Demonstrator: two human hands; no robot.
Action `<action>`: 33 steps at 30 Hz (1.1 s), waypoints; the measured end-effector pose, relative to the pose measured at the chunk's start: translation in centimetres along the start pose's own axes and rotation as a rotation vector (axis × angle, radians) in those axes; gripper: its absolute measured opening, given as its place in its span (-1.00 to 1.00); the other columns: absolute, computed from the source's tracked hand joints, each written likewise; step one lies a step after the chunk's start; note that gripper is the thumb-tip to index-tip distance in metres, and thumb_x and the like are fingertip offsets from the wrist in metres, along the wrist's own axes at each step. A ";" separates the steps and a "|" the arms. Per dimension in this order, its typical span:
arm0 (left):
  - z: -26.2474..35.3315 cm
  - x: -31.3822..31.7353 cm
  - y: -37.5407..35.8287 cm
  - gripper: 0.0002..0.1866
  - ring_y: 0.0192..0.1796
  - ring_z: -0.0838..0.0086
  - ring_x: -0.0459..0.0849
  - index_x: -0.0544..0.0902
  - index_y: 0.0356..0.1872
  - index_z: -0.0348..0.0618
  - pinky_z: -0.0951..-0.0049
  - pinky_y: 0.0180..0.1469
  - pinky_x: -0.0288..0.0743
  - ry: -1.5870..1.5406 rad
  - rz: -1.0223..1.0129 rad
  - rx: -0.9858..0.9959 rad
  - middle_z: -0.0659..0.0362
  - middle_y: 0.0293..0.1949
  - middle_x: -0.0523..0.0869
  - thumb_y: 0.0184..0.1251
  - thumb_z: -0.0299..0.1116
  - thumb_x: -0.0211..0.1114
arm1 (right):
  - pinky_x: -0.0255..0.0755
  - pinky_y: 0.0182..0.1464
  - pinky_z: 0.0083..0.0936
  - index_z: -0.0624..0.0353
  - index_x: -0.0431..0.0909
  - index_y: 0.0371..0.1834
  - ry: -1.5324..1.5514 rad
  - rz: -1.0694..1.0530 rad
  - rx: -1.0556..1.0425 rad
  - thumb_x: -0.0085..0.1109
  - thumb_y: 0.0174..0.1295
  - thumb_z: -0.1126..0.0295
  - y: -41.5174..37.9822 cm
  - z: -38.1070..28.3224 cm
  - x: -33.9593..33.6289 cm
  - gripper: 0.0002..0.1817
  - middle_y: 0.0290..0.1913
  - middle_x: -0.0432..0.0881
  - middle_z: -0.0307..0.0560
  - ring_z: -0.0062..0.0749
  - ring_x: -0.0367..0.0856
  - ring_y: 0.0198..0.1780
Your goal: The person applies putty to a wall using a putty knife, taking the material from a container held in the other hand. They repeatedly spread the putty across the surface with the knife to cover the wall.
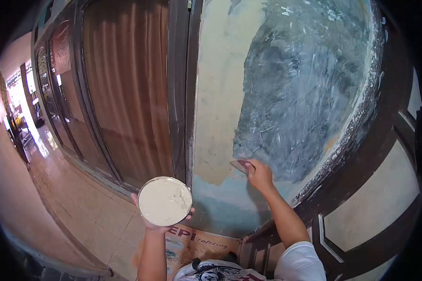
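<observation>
My left hand (pixel 155 228) is wrapped from below around a round tub (pixel 140 216) filled with cream-coloured putty (pixel 160 201), its surface scooped on the right side. Held between the fingers of my right hand (pixel 260 176) is a putty knife (pixel 240 164), its blade against or very near the wall. The blade sits by the lower edge of a smooth cream coat (pixel 219 98) on the wall's left strip. Beside that coat lies a rough, streaky grey patch (pixel 290 98), and below both shows pale blue paint (pixel 220 203).
Left of the wall stands a dark-framed window (pixel 176 93) with a brown curtain (pixel 126 84) behind it. A dark panelled wooden door (pixel 375 201) is close on the right. A printed sheet (pixel 197 243) lies on the tiled floor (pixel 96 215) below. A passage runs off left.
</observation>
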State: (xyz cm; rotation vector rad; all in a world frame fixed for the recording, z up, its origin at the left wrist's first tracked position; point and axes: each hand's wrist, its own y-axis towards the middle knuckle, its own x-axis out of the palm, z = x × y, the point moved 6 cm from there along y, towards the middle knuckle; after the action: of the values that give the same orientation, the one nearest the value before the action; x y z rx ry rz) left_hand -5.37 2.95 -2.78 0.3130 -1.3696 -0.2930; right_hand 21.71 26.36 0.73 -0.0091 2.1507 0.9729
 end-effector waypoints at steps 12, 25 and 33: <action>-0.4 -0.6 0.4 0.36 0.19 -0.73 0.52 0.22 0.64 -0.07 -0.61 0.07 0.57 0.003 -0.008 -0.007 -0.38 0.51 0.34 0.03 0.87 -0.07 | 0.59 -0.14 0.02 0.12 0.76 -0.14 -0.017 0.098 -0.066 0.26 0.37 0.30 -1.3 -0.5 0.2 -0.83 -0.20 0.79 0.14 0.23 0.75 -0.17; -0.7 -1.7 -0.5 0.39 0.24 -0.84 0.42 0.18 0.66 -0.08 -0.72 0.11 0.49 -0.071 -0.042 -0.039 -0.42 0.54 0.26 0.00 0.88 -0.05 | 0.60 -0.11 0.03 0.09 0.76 -0.09 -0.058 0.067 -0.044 0.23 0.42 0.27 -2.5 0.2 2.8 -0.80 -0.21 0.79 0.14 0.24 0.75 -0.16; -0.8 -1.2 -1.3 0.39 0.24 -0.80 0.44 0.17 0.66 -0.09 -0.70 0.09 0.53 -0.076 0.003 -0.046 -0.42 0.52 0.30 0.02 0.87 -0.07 | 0.62 -0.08 0.00 0.06 0.76 -0.05 0.032 0.218 -0.124 0.26 0.41 0.21 3.3 -3.8 -3.6 -0.77 -0.17 0.79 0.12 0.23 0.76 -0.12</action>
State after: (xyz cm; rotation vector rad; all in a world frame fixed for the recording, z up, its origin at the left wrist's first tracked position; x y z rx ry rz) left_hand -4.82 2.29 -4.48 0.2634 -1.4355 -0.3364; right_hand 20.84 25.20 6.79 0.1539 2.1494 1.2379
